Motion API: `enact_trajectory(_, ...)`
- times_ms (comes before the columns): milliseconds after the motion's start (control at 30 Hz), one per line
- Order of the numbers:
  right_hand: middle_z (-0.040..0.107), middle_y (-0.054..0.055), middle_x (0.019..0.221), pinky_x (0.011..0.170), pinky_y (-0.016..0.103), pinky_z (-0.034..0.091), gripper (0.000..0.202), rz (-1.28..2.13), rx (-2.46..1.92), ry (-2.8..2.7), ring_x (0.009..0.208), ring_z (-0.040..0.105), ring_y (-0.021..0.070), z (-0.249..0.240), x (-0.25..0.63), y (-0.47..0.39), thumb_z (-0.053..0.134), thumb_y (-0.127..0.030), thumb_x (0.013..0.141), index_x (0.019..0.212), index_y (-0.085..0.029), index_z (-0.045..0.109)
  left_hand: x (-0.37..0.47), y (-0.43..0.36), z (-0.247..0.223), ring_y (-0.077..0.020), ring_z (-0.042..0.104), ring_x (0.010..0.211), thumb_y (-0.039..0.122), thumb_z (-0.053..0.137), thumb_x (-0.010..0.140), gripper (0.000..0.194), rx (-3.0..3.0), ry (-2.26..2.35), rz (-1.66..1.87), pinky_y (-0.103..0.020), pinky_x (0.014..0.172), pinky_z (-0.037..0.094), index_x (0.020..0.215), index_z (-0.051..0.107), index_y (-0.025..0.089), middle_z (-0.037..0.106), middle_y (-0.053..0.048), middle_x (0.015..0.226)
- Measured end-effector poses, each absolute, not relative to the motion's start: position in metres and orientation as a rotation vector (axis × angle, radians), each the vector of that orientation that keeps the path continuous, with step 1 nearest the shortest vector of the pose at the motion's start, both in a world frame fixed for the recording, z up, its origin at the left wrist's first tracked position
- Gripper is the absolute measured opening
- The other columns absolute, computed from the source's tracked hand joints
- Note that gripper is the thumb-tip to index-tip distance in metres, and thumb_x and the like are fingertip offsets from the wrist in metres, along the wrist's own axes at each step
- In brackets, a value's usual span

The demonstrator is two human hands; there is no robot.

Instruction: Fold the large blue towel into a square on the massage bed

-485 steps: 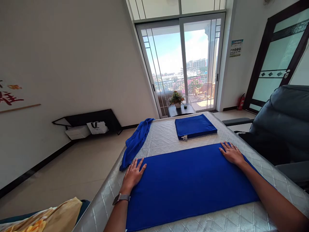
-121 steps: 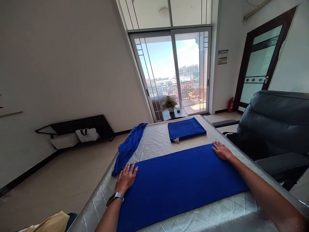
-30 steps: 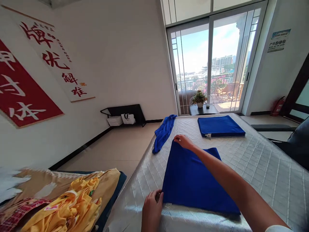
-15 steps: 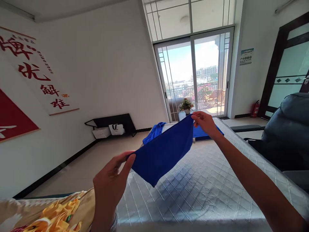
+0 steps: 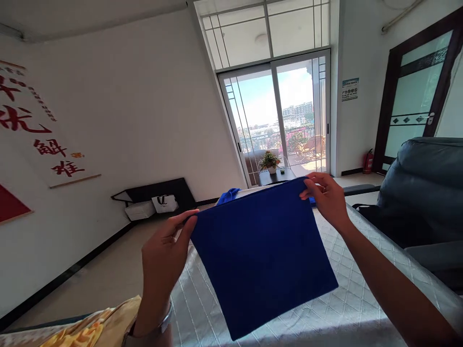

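A blue cloth (image 5: 264,255) hangs nearly flat, roughly square, above a quilted silvery-white surface (image 5: 347,260). Its upper left corner is pinched between the thumb and fingers of my left hand (image 5: 168,255). My right hand (image 5: 327,200) grips the upper right corner, a little higher than the left one. Behind the cloth's top edge, more blue fabric (image 5: 229,195) lies bunched at the far end of the surface. The cloth hides much of the surface below it.
Yellow and tan fabric (image 5: 87,332) lies at the lower left. A dark armchair (image 5: 427,178) stands at the right. Beyond the far end are a small dark table (image 5: 285,176) with a potted plant (image 5: 270,161) and glass sliding doors. A black rack (image 5: 184,193) stands by the left wall.
The blue cloth has spread and now hangs down fuller and lower. My right hand has moved right and slightly down, farther from my left hand. The view has shifted rightward.
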State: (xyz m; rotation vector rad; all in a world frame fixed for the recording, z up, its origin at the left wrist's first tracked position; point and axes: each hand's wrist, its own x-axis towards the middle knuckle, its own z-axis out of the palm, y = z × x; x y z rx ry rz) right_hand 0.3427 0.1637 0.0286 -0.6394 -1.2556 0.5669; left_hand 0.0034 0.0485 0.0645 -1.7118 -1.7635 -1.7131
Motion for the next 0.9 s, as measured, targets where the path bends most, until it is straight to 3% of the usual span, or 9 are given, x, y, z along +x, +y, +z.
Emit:
enact_trajectory(300,0.074,0.001,0.101,0.085,0.042,0.065,0.028,0.274,-0.639,-1.000,0.092,0.075,0.0199,0.029,0.392,0.132,0.071,-0.047,0.091,0.108,-0.027,0.064,0.073,0.005,0.063,-0.0163,0.066,0.065,0.055,0.080,0.077,0.031,-2.120,-1.462,-1.922,-0.026,0.058,0.056,0.081,0.078,0.023,0.074,-0.002,0.077)
enact_trajectory(400,0.073,0.002,0.106,0.087,0.041,0.063,0.026,0.214,-0.613,-0.980,0.099,0.073,0.0203,0.037,0.401,0.143,0.069,-0.047,0.092,0.108,-0.028,0.063,0.091,0.006,0.063,-0.0165,0.066,0.067,0.048,0.082,0.078,0.026,-2.234,-1.409,-1.983,-0.027,0.062,0.058,0.081,0.078,0.023,0.073,-0.002,0.076)
enact_trajectory(600,0.072,0.004,0.105,0.084,0.038,0.060,0.031,0.200,-0.799,-1.148,0.088,0.073,0.0196,0.030,0.377,0.219,0.059,-0.051,0.096,0.112,-0.024,0.060,0.094,0.028,0.043,-0.0166,0.069,0.076,0.045,0.079,0.078,0.029,-2.326,-1.577,-2.082,-0.028,0.074,0.060,0.093,0.073,0.021,0.071,-0.002,0.082)
enact_trajectory(733,0.074,0.009,0.108,0.087,0.037,0.055,0.028,0.373,-1.066,-1.564,0.091,0.072,0.0210,-0.008,0.306,0.265,0.047,-0.040,0.103,0.120,-0.022,0.060,0.074,0.045,-0.011,-0.0147,0.065,0.072,0.047,0.068,0.083,0.030,-2.362,-1.897,-1.969,-0.023,0.064,0.054,0.100,0.070,0.022,0.065,0.000,0.079)
enact_trajectory(800,0.073,0.011,0.115,0.092,0.035,0.052,0.028,0.461,-1.172,-1.854,0.101,0.070,0.0216,-0.036,0.262,0.270,0.043,-0.029,0.104,0.124,-0.021,0.061,0.059,0.052,-0.054,-0.0155,0.064,0.070,0.048,0.062,0.084,0.031,-2.351,-2.100,-1.833,-0.024,0.061,0.050,0.097,0.070,0.022,0.064,0.000,0.077)
enact_trajectory(900,0.075,0.009,0.108,0.090,0.033,0.051,0.026,0.558,-1.157,-2.111,0.102,0.070,0.0226,-0.083,0.208,0.255,0.047,-0.019,0.099,0.117,-0.019,0.066,0.032,0.055,-0.121,-0.0177,0.063,0.066,0.047,0.054,0.083,0.032,-2.277,-2.363,-1.583,-0.027,0.063,0.049,0.090,0.072,0.021,0.067,0.000,0.072)
